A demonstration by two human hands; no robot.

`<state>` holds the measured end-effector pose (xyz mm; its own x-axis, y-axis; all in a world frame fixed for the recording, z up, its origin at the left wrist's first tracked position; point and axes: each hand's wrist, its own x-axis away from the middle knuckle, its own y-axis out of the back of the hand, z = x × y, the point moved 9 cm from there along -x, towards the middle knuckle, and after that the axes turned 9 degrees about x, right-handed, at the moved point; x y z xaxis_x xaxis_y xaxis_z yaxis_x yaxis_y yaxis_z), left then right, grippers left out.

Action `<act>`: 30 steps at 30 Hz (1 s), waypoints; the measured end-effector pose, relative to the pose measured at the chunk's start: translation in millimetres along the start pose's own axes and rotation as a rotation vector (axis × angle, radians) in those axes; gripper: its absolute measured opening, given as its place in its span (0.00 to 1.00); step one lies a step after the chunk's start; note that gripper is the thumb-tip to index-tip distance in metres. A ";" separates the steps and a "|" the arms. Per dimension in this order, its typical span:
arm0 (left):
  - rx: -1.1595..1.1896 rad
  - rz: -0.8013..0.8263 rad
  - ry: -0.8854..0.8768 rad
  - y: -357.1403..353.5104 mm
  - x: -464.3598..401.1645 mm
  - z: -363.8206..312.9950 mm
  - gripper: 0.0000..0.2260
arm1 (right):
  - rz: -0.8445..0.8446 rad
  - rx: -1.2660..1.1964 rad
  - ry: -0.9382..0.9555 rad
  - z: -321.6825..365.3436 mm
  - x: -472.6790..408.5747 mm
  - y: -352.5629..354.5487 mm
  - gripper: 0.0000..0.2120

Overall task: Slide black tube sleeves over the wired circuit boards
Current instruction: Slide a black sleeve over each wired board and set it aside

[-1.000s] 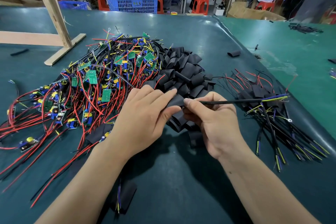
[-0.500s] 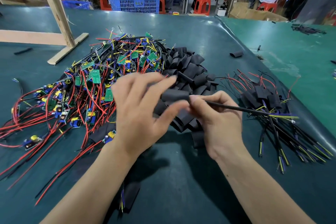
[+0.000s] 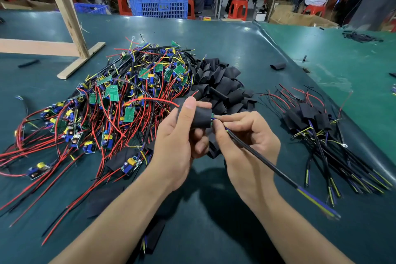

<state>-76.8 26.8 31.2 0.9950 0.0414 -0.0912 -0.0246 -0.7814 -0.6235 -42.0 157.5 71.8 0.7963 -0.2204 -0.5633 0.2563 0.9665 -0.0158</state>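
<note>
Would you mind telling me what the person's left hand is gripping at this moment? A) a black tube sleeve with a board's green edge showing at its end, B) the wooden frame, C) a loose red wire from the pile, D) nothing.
A: the left hand grips a black tube sleeve, and a circuit board's green edge peeks out of its end, where the right hand pinches the wires.

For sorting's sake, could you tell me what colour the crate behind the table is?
The crate is blue, seen best in the head view.
</note>
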 end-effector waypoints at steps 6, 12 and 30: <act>-0.056 -0.025 -0.017 -0.3 2.9 3.1 0.15 | 0.028 0.001 0.029 0.6 -1.6 0.8 0.17; -0.064 -0.179 -0.004 16.8 -6.0 -7.4 0.14 | 0.105 0.131 0.154 1.6 7.4 -12.6 0.09; 0.472 -0.209 0.326 12.1 -3.5 24.9 0.17 | 0.197 0.810 0.410 3.1 18.4 -39.4 0.10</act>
<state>-83.0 32.8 4.6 0.9600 -0.0868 0.2663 0.2085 -0.4134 -0.8864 -35.8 114.9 64.6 0.6496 0.1516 -0.7450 0.5643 0.5605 0.6061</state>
